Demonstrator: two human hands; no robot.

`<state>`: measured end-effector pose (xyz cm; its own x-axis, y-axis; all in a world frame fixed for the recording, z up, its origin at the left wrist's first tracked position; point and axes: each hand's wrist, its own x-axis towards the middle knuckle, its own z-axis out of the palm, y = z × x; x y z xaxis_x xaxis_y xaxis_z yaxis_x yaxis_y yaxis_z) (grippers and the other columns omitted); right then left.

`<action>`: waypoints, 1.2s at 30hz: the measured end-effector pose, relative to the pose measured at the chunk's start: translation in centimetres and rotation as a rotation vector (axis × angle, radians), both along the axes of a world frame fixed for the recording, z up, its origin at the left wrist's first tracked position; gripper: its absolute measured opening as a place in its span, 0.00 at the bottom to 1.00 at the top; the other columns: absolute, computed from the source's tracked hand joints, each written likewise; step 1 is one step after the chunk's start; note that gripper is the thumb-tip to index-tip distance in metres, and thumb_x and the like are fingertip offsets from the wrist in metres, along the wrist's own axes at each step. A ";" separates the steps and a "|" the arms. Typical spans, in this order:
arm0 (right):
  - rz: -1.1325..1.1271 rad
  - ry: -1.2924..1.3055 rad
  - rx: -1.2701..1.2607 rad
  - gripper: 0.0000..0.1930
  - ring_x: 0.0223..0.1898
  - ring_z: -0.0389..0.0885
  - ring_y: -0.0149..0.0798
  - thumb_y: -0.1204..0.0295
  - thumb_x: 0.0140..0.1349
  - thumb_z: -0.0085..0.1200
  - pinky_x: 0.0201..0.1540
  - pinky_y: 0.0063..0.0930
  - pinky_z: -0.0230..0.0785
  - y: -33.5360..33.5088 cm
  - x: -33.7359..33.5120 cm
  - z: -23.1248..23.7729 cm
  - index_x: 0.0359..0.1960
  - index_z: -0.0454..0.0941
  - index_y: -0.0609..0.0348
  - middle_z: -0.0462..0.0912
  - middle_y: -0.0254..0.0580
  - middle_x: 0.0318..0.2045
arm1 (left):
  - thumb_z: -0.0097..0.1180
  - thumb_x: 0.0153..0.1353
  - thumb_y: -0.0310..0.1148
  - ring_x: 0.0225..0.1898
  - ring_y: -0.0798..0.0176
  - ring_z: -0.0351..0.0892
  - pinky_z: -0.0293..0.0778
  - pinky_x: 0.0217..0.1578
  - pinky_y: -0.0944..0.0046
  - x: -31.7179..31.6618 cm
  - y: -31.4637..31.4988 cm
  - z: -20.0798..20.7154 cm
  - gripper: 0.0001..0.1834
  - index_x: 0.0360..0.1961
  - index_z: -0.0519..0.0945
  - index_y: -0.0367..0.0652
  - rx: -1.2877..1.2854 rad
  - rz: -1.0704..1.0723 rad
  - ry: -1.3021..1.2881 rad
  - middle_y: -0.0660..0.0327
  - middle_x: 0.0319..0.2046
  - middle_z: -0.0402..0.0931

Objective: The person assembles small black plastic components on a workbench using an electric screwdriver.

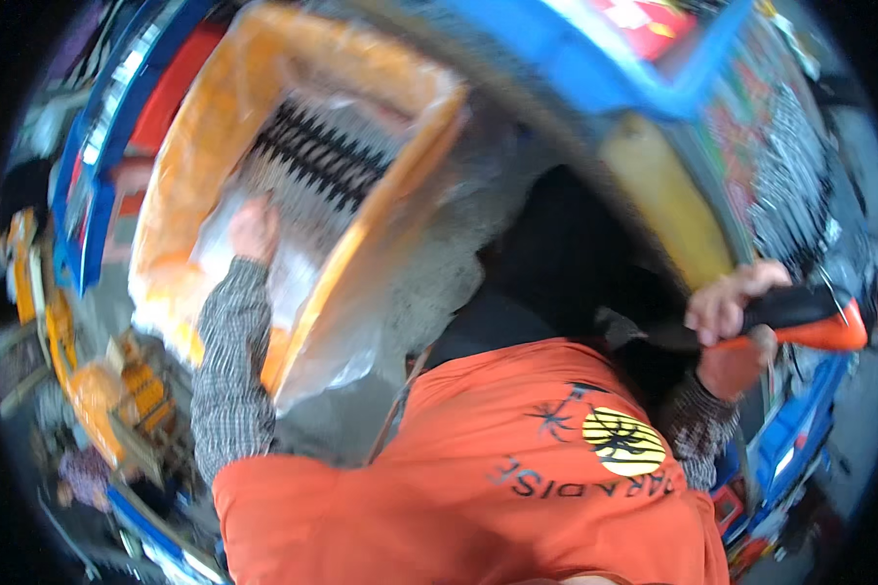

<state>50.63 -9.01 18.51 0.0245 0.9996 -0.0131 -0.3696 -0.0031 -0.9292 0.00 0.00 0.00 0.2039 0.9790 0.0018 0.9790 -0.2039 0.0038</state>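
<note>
My left hand (254,229) reaches into a yellow crate (180,146) lined with clear plastic, beside rows of slim pieces with dark ends (317,156). Motion blur smears its fingers, so I cannot make out whether it grips a piece. On the right, my right hand (727,317) is closed round a hand tool with a thick black and orange handle (805,317). A dark, narrow part of this tool points left toward my body, and its exact kind is unclear.
A blue plastic bin (595,58) with red items sits at the top. Many shiny slim metal pieces (785,185) lie at the right, beside a yellowish block (668,200). More blue and red bins (98,166) stand beyond the crate at the left.
</note>
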 end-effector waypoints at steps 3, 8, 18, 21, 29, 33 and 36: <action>-0.154 -0.037 0.093 0.24 0.17 0.71 0.32 0.60 0.49 0.63 0.23 0.27 0.67 0.7 -0.8 -0.9 0.39 0.65 0.61 0.70 0.34 0.18 | 0.50 0.58 0.30 0.33 0.50 0.78 0.73 0.33 0.57 3.8 5.8 2.0 0.10 0.39 0.77 0.40 0.233 -0.166 -0.244 0.50 0.28 0.77; -0.189 0.030 0.078 0.23 0.18 0.71 0.32 0.63 0.47 0.65 0.26 0.28 0.68 -1.7 0.0 0.8 0.37 0.65 0.62 0.69 0.35 0.18 | 0.53 0.55 0.24 0.32 0.50 0.78 0.74 0.33 0.60 14.2 4.2 11.2 0.07 0.36 0.77 0.37 0.245 -0.326 -0.415 0.51 0.30 0.77; -0.189 0.066 0.224 0.24 0.20 0.72 0.30 0.63 0.49 0.66 0.25 0.24 0.67 -4.7 3.3 2.9 0.37 0.65 0.63 0.69 0.35 0.19 | 0.57 0.45 0.19 0.30 0.54 0.79 0.75 0.32 0.62 27.8 0.5 17.9 0.15 0.38 0.78 0.37 0.301 -0.811 -0.595 0.53 0.29 0.77; -0.245 0.072 0.250 0.23 0.20 0.72 0.30 0.64 0.49 0.65 0.25 0.24 0.67 -6.2 3.9 3.5 0.37 0.65 0.63 0.69 0.34 0.18 | 0.58 0.45 0.19 0.29 0.55 0.78 0.75 0.30 0.62 30.3 0.0 18.7 0.15 0.38 0.78 0.37 0.320 -0.902 -0.620 0.54 0.28 0.77; -0.327 0.092 0.351 0.22 0.20 0.72 0.31 0.66 0.50 0.64 0.26 0.25 0.68 -9.1 5.4 4.4 0.38 0.65 0.63 0.69 0.35 0.19 | 0.58 0.48 0.19 0.29 0.54 0.78 0.73 0.30 0.62 37.1 -0.5 20.6 0.11 0.36 0.78 0.39 0.327 -1.059 -0.621 0.54 0.28 0.76; -0.362 0.116 0.421 0.19 0.19 0.72 0.31 0.71 0.50 0.61 0.26 0.27 0.68 -10.2 6.3 5.0 0.38 0.65 0.64 0.69 0.36 0.19 | 0.56 0.48 0.24 0.28 0.57 0.75 0.72 0.27 0.62 41.7 0.0 20.4 0.09 0.33 0.76 0.43 0.415 -1.140 -0.666 0.60 0.27 0.73; -0.393 0.104 0.450 0.19 0.18 0.71 0.31 0.71 0.50 0.61 0.26 0.27 0.67 -10.7 6.9 5.4 0.38 0.65 0.64 0.69 0.36 0.19 | 0.57 0.51 0.25 0.33 0.54 0.76 0.73 0.32 0.60 43.9 -0.2 20.7 0.09 0.36 0.78 0.42 0.337 -1.102 -0.596 0.57 0.31 0.76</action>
<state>57.52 -19.76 23.87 0.4144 0.8237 0.3870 -0.3519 0.5372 -0.7666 43.95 -0.21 20.69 0.7793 0.2312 0.5825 0.1615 -0.9721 0.1698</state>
